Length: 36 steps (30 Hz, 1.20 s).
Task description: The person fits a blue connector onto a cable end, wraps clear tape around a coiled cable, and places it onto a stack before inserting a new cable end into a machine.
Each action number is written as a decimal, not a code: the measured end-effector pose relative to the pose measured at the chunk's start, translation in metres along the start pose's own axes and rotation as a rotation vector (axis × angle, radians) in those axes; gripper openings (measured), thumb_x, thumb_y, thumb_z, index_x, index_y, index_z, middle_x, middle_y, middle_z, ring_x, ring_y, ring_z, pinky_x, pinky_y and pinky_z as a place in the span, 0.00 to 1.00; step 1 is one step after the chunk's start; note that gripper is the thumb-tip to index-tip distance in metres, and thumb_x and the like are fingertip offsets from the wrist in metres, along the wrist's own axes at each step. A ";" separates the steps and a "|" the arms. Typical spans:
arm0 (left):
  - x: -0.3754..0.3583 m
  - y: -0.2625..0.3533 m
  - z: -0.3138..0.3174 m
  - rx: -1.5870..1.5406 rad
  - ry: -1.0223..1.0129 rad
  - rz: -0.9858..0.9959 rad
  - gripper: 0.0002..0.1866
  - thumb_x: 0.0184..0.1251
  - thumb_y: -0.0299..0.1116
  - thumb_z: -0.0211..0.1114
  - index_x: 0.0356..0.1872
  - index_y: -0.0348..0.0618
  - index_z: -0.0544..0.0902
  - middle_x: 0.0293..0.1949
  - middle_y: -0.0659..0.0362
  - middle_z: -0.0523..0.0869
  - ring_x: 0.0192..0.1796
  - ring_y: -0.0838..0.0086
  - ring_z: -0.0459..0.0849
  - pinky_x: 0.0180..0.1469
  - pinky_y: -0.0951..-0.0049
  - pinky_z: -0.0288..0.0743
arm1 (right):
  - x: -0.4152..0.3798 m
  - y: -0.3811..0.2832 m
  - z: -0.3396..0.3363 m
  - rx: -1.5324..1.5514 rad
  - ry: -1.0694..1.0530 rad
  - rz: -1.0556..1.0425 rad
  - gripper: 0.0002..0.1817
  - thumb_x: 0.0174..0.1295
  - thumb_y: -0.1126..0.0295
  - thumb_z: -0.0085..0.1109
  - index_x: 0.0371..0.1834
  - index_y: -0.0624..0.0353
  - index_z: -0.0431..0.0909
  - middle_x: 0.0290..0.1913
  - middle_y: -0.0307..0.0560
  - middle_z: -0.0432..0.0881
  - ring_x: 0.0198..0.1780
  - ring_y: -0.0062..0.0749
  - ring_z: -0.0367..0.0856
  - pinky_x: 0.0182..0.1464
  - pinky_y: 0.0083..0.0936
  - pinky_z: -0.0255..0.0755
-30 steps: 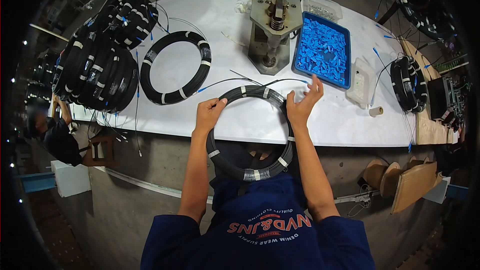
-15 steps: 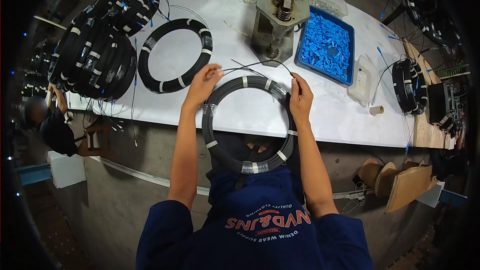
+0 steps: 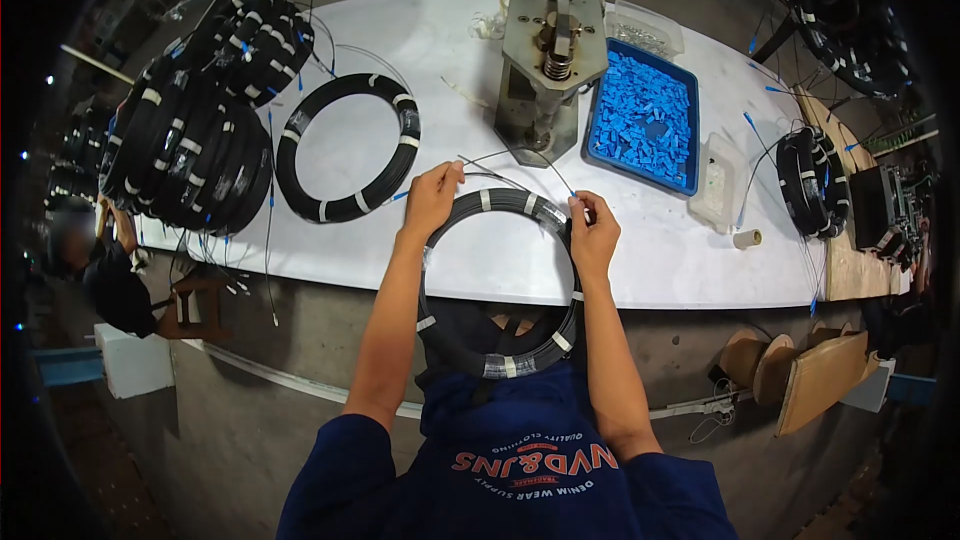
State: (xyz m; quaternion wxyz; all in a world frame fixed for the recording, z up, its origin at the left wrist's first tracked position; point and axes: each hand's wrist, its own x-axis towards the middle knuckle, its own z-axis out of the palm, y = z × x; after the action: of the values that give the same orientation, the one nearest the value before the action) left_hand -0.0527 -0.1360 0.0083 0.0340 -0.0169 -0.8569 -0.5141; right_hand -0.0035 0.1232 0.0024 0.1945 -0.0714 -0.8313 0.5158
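A black cable coil (image 3: pixel 430 325), bound with white and clear tape, leans over the table's front edge against my body. At its upper left, my left hand (image 3: pixel 436 192) is closed on the cable's loose end. My right hand (image 3: pixel 592 220) pinches the same thin black cable at the coil's upper right. Between the hands the cable (image 3: pixel 540 152) arches above the coil, in front of the metal press (image 3: pixel 550 70). Just left of my left hand a small blue tip shows near a second black coil (image 3: pixel 290 175) lying flat.
Stacked coils (image 3: pixel 185 155) fill the table's left side. Right of the press are a blue tray (image 3: pixel 692 155) of small blue parts, clear plastic boxes (image 3: pixel 712 185), a cardboard roll (image 3: pixel 747 239) and another coil (image 3: pixel 812 180). A person (image 3: pixel 115 285) is at the far left.
The view has shifted, so the table sits lower. My hands are closer together, my right hand's fingers have changed their pinch on the cable, and a blue tip now shows beside my left hand.
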 end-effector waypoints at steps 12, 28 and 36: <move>-0.002 -0.005 0.005 0.081 0.050 0.036 0.25 0.79 0.45 0.54 0.23 0.36 0.74 0.17 0.64 0.68 0.23 0.83 0.63 0.26 0.74 0.58 | 0.007 -0.004 -0.002 0.043 0.007 0.150 0.11 0.58 0.67 0.71 0.41 0.60 0.89 0.23 0.37 0.70 0.25 0.19 0.63 0.28 0.23 0.58; -0.010 0.009 0.005 0.166 0.121 -0.012 0.26 0.79 0.46 0.55 0.23 0.35 0.71 0.16 0.62 0.60 0.23 0.80 0.57 0.25 0.70 0.52 | 0.005 -0.019 0.022 -0.152 0.008 0.224 0.13 0.70 0.62 0.56 0.36 0.62 0.81 0.30 0.56 0.83 0.31 0.49 0.82 0.36 0.41 0.73; -0.019 0.005 0.001 0.089 0.192 -0.087 0.26 0.79 0.46 0.54 0.23 0.36 0.69 0.18 0.64 0.62 0.25 0.81 0.59 0.26 0.71 0.54 | 0.024 -0.015 0.032 -0.120 -0.008 0.158 0.13 0.69 0.61 0.58 0.36 0.61 0.80 0.29 0.53 0.83 0.29 0.46 0.81 0.34 0.40 0.73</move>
State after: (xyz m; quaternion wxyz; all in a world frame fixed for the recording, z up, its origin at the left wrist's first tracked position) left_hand -0.0330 -0.1330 0.0104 0.0942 0.0713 -0.8715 -0.4760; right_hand -0.0368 0.0974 0.0096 0.1452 -0.1464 -0.8532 0.4791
